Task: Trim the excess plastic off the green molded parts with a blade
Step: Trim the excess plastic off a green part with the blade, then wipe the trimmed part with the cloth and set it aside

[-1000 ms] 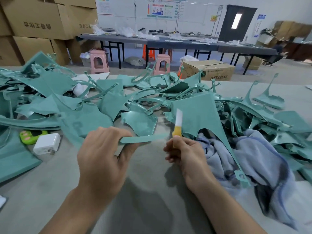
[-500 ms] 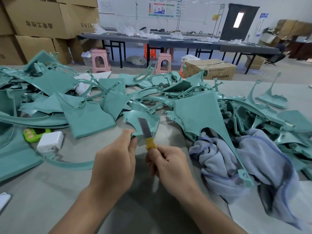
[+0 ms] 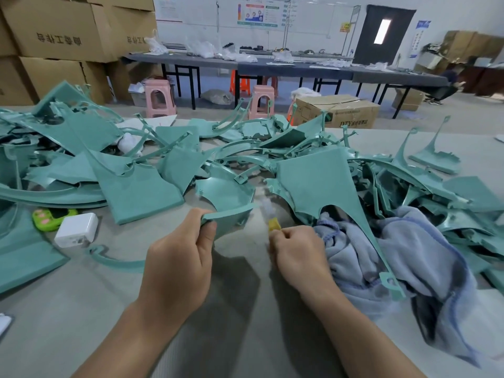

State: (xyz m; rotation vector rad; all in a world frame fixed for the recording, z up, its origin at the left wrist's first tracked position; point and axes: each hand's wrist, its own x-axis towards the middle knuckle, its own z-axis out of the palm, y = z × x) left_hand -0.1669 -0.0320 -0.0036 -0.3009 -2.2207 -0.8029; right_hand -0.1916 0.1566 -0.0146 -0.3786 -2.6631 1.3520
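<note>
Left hand [image 3: 177, 257] pinches a green part [image 3: 226, 197]; right hand [image 3: 296, 252] grips the blade [image 3: 268, 211]. A big pile [image 3: 313, 170] looks untrimmed.

The left hand [image 3: 177, 263] has dropped the curved strip [image 3: 117, 261] and now pinches a fan-shaped green part [image 3: 226, 195].

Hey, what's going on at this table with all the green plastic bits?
A person is trimming molded plastic at a table. The left hand pinches a curved green part by its near edge. The right hand grips a yellow-handled blade, whose tip is motion-blurred just beside the part's right edge. A heap of green pieces spreads across the table behind, with a blue-grey cloth on the right and a white charger on the left.
</note>
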